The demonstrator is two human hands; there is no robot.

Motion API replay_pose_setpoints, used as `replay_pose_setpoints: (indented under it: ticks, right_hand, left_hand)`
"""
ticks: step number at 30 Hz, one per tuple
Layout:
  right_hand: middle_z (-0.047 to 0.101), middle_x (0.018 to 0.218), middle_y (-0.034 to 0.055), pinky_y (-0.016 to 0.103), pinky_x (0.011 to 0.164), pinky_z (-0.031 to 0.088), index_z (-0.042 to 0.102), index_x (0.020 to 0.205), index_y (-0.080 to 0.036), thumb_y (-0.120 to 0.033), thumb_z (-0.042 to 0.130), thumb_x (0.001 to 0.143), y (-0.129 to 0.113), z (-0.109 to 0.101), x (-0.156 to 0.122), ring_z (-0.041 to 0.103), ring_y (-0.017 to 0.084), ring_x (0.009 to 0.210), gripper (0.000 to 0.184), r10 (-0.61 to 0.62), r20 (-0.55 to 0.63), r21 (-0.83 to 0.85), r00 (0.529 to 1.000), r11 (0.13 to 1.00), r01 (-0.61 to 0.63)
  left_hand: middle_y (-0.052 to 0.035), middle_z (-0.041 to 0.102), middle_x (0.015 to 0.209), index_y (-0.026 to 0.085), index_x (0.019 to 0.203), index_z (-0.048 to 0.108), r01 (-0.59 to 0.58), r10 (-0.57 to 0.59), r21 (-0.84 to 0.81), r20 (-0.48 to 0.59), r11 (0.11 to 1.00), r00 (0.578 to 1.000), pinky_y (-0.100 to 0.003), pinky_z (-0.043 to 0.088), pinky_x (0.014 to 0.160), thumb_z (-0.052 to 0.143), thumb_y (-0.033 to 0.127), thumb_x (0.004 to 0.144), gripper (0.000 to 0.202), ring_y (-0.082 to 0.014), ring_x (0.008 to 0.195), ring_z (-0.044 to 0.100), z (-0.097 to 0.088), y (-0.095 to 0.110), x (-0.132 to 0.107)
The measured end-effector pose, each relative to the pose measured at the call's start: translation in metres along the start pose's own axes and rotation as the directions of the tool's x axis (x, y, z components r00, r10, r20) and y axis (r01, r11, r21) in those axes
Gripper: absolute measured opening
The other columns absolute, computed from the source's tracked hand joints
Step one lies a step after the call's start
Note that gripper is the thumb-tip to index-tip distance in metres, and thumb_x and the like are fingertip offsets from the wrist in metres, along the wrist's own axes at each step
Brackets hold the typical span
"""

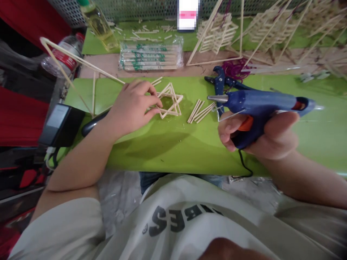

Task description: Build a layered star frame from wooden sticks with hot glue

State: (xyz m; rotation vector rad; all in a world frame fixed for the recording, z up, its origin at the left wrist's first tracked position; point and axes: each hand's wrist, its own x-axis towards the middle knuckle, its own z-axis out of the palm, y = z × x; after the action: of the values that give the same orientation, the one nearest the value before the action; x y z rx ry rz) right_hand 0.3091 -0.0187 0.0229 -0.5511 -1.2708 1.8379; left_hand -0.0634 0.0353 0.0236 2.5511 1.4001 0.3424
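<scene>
Left hand [132, 106] pinches one point of a star [172, 104] lying flat on the green table [176, 148]. Right hand [260, 135] grips a glue gun [260, 103], its nozzle near loose sticks [200, 111]. Behind, a clear pack [150, 57] holds sticks, and a bottle [99, 23] holds yellow liquid.

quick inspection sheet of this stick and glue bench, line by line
surface: lime-green tabletop, a few small specks
job's things: star-shaped frame of pale wooden sticks; blue hot glue gun, nozzle pointing left; short loose wooden sticks lying between them
clutter: blue-handled pliers, purple wire tangle, clear pack of wrapped sticks, yellowish plastic bottle
grips: left hand pinches the frame's edge; right hand closed on the gun's handle
cables: thin black cord dropping from the gun over the table edge; black power adapter at far left
surroundings: large stick frames at the back, grey mesh behind
</scene>
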Motion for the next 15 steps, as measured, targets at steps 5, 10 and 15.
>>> replay_pose_setpoints:
  ticks: [5,10,15]
  right_hand:
    - [0.083,0.088,0.0060,0.025,0.049,0.058,0.096,0.108,-0.022,-0.078,0.082,0.100,0.0013,-0.0002,0.0000,0.071,0.013,0.057,0.059,-0.001,0.007,-0.016,1.000,1.000,0.001]
    - [0.083,0.088,0.0058,0.026,0.050,0.057,0.096,0.106,-0.021,-0.080,0.081,0.100,0.0032,-0.0012,-0.0004,0.070,0.013,0.057,0.061,-0.030,-0.012,-0.035,0.999,0.999,0.029]
    - [0.083,0.088,0.0060,0.027,0.049,0.058,0.096,0.106,-0.021,-0.080,0.082,0.099,0.0049,-0.0029,-0.0019,0.071,0.014,0.057,0.061,-0.015,-0.017,-0.029,1.000,0.999,0.014]
  left_hand:
    - [-0.0103,0.077,0.123,0.028,0.105,0.089,-0.026,0.026,0.013,0.006,1.000,1.000,-0.064,0.053,0.120,0.074,0.041,0.111,0.020,-0.0373,0.130,0.066,-0.0021,-0.0014,0.0021]
    - [-0.0121,0.078,0.122,0.023,0.107,0.088,-0.019,0.018,0.046,0.024,0.999,1.000,-0.064,0.054,0.120,0.074,0.037,0.110,0.020,-0.0385,0.129,0.068,-0.0030,-0.0029,0.0032]
    - [-0.0125,0.079,0.121,0.022,0.105,0.086,-0.009,0.008,0.053,0.020,0.999,1.000,-0.065,0.054,0.123,0.072,0.034,0.110,0.019,-0.0403,0.133,0.068,-0.0031,0.0000,0.0033]
